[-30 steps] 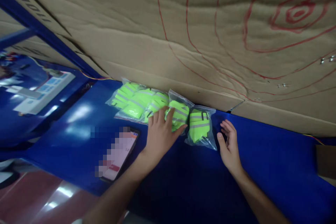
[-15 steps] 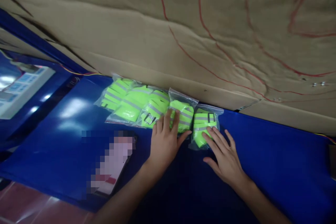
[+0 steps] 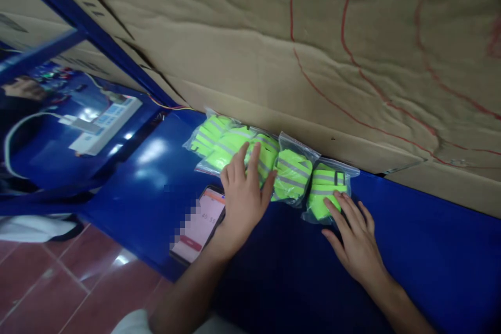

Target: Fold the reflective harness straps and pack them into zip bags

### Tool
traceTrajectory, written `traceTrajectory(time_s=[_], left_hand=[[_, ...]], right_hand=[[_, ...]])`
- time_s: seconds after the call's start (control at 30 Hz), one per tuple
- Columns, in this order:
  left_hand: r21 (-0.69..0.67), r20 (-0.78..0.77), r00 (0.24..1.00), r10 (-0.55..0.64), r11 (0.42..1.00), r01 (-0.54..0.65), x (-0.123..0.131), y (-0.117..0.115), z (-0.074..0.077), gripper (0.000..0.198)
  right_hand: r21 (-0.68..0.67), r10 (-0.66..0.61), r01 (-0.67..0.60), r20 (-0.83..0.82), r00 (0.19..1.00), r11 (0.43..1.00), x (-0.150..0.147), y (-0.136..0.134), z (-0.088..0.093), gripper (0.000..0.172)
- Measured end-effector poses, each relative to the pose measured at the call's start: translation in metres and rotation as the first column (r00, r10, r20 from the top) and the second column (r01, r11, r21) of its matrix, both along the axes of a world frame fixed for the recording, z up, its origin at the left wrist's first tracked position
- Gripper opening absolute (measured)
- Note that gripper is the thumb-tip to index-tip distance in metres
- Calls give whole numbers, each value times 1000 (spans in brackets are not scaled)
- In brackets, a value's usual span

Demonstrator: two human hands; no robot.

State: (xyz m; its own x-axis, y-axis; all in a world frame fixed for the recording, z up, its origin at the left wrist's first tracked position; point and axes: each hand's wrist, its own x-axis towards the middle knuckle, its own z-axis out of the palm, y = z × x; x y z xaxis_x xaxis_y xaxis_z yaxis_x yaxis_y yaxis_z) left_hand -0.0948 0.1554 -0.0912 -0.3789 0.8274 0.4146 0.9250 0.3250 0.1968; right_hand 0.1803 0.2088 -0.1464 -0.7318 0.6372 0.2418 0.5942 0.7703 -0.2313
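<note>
Several clear zip bags with folded neon-yellow reflective straps lie in a row along the cardboard. The rightmost bag (image 3: 327, 188) shows a black buckle; my right hand (image 3: 354, 227) rests its fingertips on its lower right part, fingers spread. My left hand (image 3: 245, 193), fingers apart, is over the middle bags and partly hides a bag (image 3: 266, 152). Between the two hands lies another bag (image 3: 293, 175), just right of my left thumb. Farther left are a flat bag (image 3: 223, 148) and the leftmost bag (image 3: 209, 135).
A phone (image 3: 201, 224) lies beside my left forearm on the blue surface (image 3: 422, 250). Marked brown cardboard (image 3: 242, 68) stands behind the bags. At left are a white power strip (image 3: 107, 125) with a cable and another person's hand (image 3: 25, 87).
The view has swung left, so the bags appear farther right. My left hand has moved left along the row, off the second bag from the right. My right hand stays at the rightmost bag.
</note>
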Motion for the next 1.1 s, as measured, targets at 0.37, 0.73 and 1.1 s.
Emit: traceTrajectory(time_s=[0.37, 0.73, 1.1], left_hand=[[263, 231, 971, -62, 965, -1, -27, 0, -14, 50], [867, 372, 755, -540, 492, -75, -30, 2, 3, 68], [261, 734, 336, -591, 701, 664, 48, -40, 17, 42]], right_hand=[[-8, 16, -16, -11, 1000, 1000, -3, 1, 3, 58], [-243, -12, -64, -298, 954, 968, 5, 1, 27, 64], [-883, -634, -115, -412, 655, 455, 53, -21, 50, 45]])
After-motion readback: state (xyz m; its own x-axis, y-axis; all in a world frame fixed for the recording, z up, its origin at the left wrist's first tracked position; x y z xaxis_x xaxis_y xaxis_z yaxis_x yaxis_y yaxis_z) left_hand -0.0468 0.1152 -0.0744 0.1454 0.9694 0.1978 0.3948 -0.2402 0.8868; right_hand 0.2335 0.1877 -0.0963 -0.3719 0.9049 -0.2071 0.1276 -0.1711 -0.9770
